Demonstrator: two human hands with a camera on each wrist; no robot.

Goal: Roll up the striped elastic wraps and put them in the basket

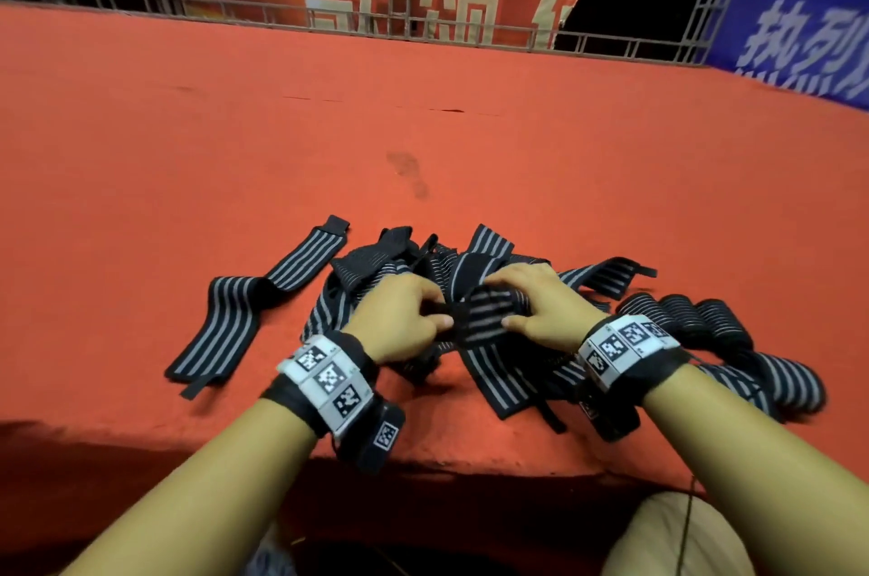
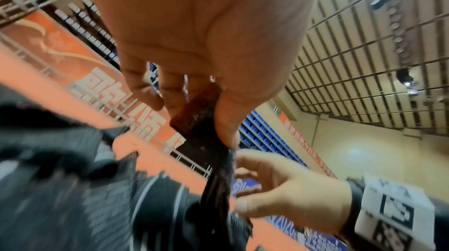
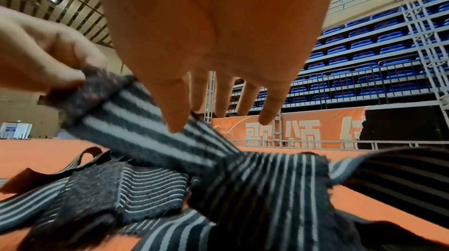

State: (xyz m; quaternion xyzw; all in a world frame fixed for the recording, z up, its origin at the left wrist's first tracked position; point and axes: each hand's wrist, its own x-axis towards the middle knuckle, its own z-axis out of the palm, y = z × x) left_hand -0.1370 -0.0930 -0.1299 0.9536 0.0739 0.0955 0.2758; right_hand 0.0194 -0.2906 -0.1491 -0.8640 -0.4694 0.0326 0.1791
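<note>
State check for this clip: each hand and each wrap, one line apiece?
left hand: pinches the held wrap's dark end tab
right hand: thumb and fingers hold the held wrap
held wrap: unrolled
loose wrap: flat, apart
rolled wraps: rolled, on the carpet

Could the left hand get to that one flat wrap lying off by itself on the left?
Probably yes. The flat wrap lies alone on the red carpet, with nothing between it and the left hand. But that hand now pinches the wrap's end it shares with the right hand, so it must let go first.
</note>
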